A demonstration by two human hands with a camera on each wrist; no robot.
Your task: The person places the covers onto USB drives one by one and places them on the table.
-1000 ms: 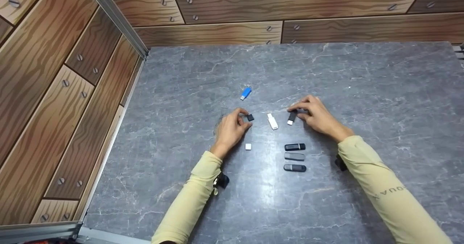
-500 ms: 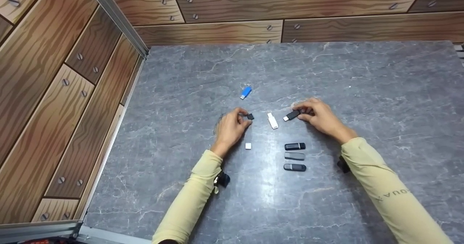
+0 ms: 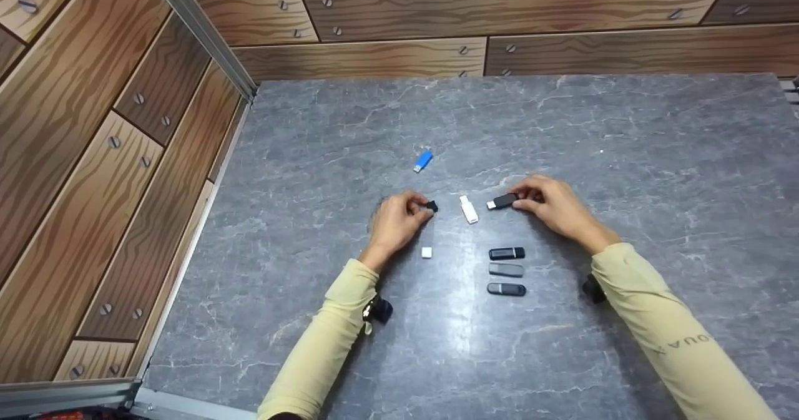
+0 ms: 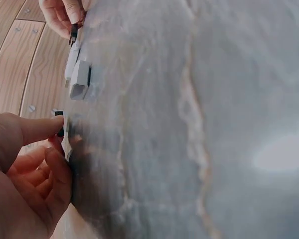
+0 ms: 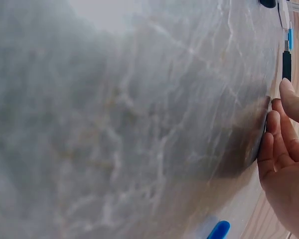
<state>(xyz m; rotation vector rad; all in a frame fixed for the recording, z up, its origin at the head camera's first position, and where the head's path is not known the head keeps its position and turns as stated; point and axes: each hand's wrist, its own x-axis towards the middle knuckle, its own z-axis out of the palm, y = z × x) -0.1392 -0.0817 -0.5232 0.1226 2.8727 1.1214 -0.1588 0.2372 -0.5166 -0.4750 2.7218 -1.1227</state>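
My left hand (image 3: 394, 223) pinches a small black cap (image 3: 432, 206) between thumb and finger, just over the table. In the left wrist view the cap (image 4: 60, 123) shows only in part past the thumb. My right hand (image 3: 558, 206) pinches the rear end of a black USB stick (image 3: 501, 201), its bare metal plug pointing left toward the cap. An uncapped white USB stick (image 3: 469, 210) lies between the two hands. Below the left hand sits a white cap (image 3: 427, 253), whose hollow end shows in the left wrist view.
An uncapped blue USB stick (image 3: 423, 161) lies farther back. Nearer the body, three dark sticks are lined up: a black one (image 3: 507, 253), a grey one (image 3: 506, 270) and another black one (image 3: 506, 289). Wood-patterned walls (image 3: 399, 8) border the grey marbled table (image 3: 655, 158).
The black USB stick has swung from pointing toward the body to pointing left, in the right hand's pinch. The left fingers have closed in on the black cap.
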